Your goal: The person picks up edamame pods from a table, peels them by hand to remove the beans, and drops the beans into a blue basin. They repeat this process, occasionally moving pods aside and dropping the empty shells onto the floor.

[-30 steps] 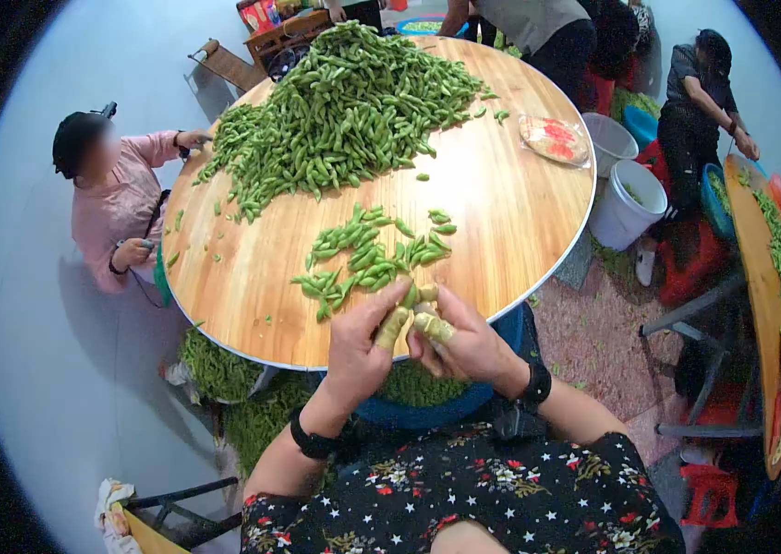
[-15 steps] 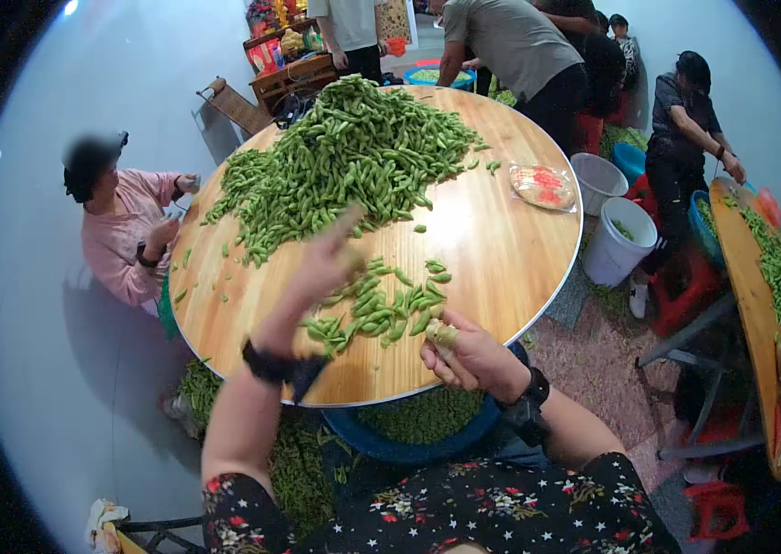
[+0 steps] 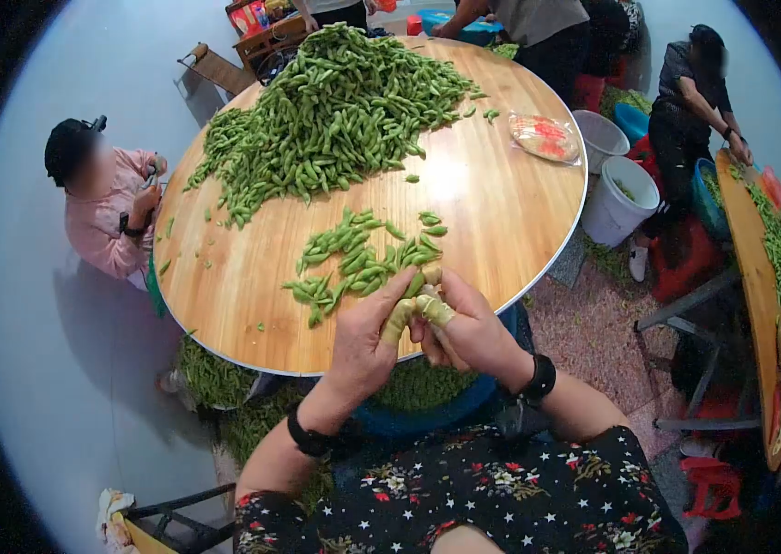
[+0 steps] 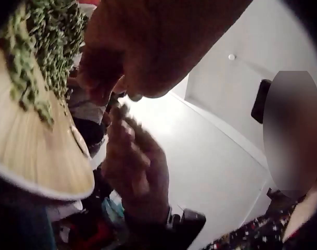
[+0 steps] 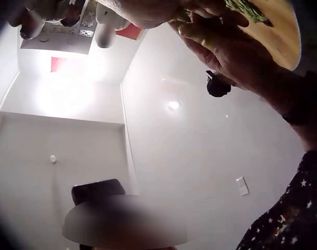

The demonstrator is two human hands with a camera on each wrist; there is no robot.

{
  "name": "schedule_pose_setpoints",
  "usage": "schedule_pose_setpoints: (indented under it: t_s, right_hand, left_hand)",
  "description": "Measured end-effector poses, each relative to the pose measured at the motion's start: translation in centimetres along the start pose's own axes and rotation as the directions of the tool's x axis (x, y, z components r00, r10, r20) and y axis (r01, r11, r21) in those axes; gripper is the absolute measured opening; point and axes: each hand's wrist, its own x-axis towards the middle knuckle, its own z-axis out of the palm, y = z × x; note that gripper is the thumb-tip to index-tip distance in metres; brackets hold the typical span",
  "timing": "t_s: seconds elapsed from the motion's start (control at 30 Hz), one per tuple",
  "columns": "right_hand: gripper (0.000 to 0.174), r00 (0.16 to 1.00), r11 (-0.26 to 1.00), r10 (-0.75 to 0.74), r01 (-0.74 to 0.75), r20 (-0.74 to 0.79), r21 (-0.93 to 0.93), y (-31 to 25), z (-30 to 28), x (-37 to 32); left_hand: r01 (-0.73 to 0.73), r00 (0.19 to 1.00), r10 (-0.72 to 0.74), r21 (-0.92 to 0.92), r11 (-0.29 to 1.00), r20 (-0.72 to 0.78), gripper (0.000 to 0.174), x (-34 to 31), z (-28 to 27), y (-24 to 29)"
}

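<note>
At the near edge of the round table [image 3: 501, 240] my two hands meet over a green soybean pod [image 3: 415, 284]. My left hand [image 3: 358, 346] pinches it between thumb and forefinger, and my right hand [image 3: 478, 332] grips it from the other side with curled fingers. Yellowish wraps cover both thumbs. Just beyond the fingertips lies a loose group of pods [image 3: 363, 263]. A tall heap of pods [image 3: 335, 120] covers the far part of the table. In both wrist views the hands are dark, and the fingers hide most of the pod.
A blue tub [image 3: 381, 415] stands under the near table edge. A plastic-wrapped packet [image 3: 545, 138] lies at the table's right. White buckets [image 3: 619, 205] stand beside it on the floor. A person in pink [image 3: 104, 222] sits at left; another [image 3: 686, 120] works at right.
Half a second ago my left hand was out over the table, blurred, between the loose pods and the heap. Now it is back against my right hand, with a pod between them.
</note>
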Motion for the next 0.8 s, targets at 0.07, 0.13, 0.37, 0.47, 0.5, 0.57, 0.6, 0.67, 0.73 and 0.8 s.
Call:
schedule_pose_setpoints:
  t_s: [0.07,0.13,0.37,0.47,0.5,0.57,0.6,0.67,0.73,0.8]
  right_hand:
    - [0.011,0.997,0.994,-0.074,0.071,-0.032,-0.077,0.6,0.7,-0.3]
    - [0.008,0.989,0.972,-0.139,0.126,-0.056,-0.200,0.5,1.2,-0.7]
    - [0.015,0.944,0.944,0.211,-0.264,0.253,0.197,0.5,-0.3,-1.1]
    - [0.019,0.883,0.854,0.304,-0.419,0.358,0.308,2.4,-1.2,-0.6]
    - [0.020,0.898,0.878,0.285,-0.385,0.335,0.284,2.4,-1.2,-0.7]
    - [0.021,0.912,0.899,0.266,-0.352,0.313,0.260,2.3,-0.9,-1.0]
    - [0.021,0.930,0.930,0.255,-0.310,0.264,0.196,2.0,-0.7,-1.1]
    - [0.021,0.948,0.955,0.237,-0.268,0.214,0.129,1.7,-0.4,-1.3]
    - [0.020,0.980,0.987,0.128,-0.141,0.154,0.074,1.8,-0.2,-1.5]
    - [0.019,0.976,0.983,0.152,-0.165,0.158,0.077,2.2,-0.2,-1.5]
  left_hand:
    - [-0.076,0.991,0.081,0.048,0.996,-0.110,0.038,-0.6,0.0,-0.2]
    - [-0.050,0.991,0.062,0.101,0.994,-0.123,0.038,-1.2,-0.2,0.6]
    - [0.390,0.894,-0.427,-0.707,0.590,0.137,0.035,-4.5,-0.3,0.1]
    - [0.456,0.867,-0.406,-0.789,0.413,0.288,0.036,-4.6,-0.4,-0.5]
    - [0.468,0.862,-0.424,-0.756,0.457,0.277,0.035,-4.8,-0.3,-0.8]
    - [0.473,0.868,-0.427,-0.679,0.562,0.251,0.035,-4.8,-0.4,-1.0]
    - [0.467,0.879,-0.421,-0.587,0.661,0.225,0.034,-4.5,-0.4,-1.0]
    - [0.400,0.911,-0.372,-0.602,0.691,0.178,0.033,-4.5,-0.1,-0.8]
    - [0.334,0.937,-0.323,-0.612,0.717,0.133,0.031,-4.4,0.2,-0.7]
    - [0.292,0.946,-0.313,-0.653,0.699,0.087,0.029,-4.5,0.5,-0.6]
